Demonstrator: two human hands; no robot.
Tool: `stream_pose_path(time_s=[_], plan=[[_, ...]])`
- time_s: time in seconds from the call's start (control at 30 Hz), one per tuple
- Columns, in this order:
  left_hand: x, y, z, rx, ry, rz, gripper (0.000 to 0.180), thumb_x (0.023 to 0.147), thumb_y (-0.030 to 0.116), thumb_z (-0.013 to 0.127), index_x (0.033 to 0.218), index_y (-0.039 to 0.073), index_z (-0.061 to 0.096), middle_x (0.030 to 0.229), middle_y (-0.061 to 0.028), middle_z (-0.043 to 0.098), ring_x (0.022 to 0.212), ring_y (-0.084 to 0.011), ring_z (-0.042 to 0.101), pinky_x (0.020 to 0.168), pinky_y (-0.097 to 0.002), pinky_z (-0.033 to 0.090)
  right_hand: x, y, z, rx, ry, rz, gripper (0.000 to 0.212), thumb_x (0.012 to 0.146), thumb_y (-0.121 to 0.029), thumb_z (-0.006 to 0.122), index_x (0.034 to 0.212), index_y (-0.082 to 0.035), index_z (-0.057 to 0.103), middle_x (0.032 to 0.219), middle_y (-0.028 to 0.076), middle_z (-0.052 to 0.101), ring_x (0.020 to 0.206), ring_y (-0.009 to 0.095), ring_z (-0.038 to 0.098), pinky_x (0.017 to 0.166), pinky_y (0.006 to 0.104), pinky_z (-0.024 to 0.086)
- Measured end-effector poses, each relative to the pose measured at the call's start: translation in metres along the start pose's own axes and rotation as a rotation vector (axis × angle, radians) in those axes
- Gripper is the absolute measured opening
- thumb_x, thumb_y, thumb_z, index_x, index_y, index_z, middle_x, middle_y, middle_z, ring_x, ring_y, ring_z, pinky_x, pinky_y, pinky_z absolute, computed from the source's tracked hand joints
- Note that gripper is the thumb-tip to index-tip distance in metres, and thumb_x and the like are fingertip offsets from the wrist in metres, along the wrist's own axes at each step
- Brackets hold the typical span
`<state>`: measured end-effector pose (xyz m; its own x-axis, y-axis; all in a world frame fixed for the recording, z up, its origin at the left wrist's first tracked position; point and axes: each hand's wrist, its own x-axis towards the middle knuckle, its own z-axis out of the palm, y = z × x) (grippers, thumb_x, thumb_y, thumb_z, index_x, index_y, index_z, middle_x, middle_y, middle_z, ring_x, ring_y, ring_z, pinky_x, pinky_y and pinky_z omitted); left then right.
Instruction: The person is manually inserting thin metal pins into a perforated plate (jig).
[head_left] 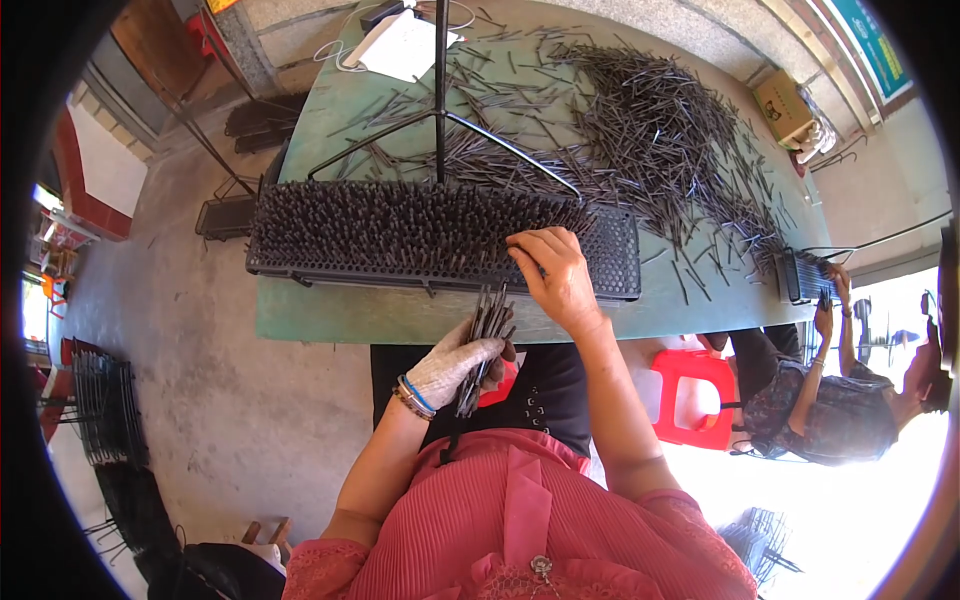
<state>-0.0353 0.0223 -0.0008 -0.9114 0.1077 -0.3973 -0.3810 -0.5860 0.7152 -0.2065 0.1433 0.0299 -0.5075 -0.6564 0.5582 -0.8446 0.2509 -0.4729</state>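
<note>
Most of the black perforated rack [400, 240] on the green table [330, 315] bristles with dark metal pins, so only its right end looks unfilled. Just below it, the gloved left hand [455, 365] grips a bundle of pins [485, 345]; the bare right hand [555, 275], fingers curled, presses at that end. Loose pins [660, 130] lie heaped behind the rack.

White glove on left hand [455, 368], pink pleated top.
</note>
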Motion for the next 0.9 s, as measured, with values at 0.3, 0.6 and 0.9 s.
stream_pose_path(time_s=[0.3,0.6,0.9], plan=[[-0.001,-0.001,-0.001,-0.002,-0.010,0.005,0.025,0.095,0.020,0.058,0.115,0.005,0.052,0.094,-0.0039,0.065,0.070,-0.0072,0.060,0.059,-0.0231,0.053,-0.009,-0.005,0.006,-0.194,0.090,0.000,0.021,0.085,-0.014,0.068,0.103,-0.005,0.069,0.102,0.005,0.064,0.091,0.025,0.057,0.081,0.0386,0.042],[-0.005,0.007,0.008,0.023,-0.014,0.014,0.026,0.094,0.019,0.061,0.114,0.005,0.052,0.093,-0.0045,0.065,0.070,-0.0072,0.060,0.060,-0.0239,0.053,-0.014,-0.008,0.010,-0.253,0.139,0.047,0.020,0.086,-0.013,0.066,0.103,-0.004,0.069,0.107,0.006,0.065,0.094,0.026,0.057,0.083,0.0389,0.042],[-0.007,0.010,0.008,0.066,-0.086,0.088,0.041,0.088,0.015,0.066,0.124,0.004,0.049,0.089,-0.0035,0.061,0.064,-0.0102,0.057,0.055,-0.0240,0.047,-0.026,-0.022,-0.011,0.536,-0.254,0.550,0.022,0.093,-0.019,0.066,0.096,0.001,0.073,0.095,0.008,0.071,0.089,0.016,0.061,0.080,0.0295,0.047]])
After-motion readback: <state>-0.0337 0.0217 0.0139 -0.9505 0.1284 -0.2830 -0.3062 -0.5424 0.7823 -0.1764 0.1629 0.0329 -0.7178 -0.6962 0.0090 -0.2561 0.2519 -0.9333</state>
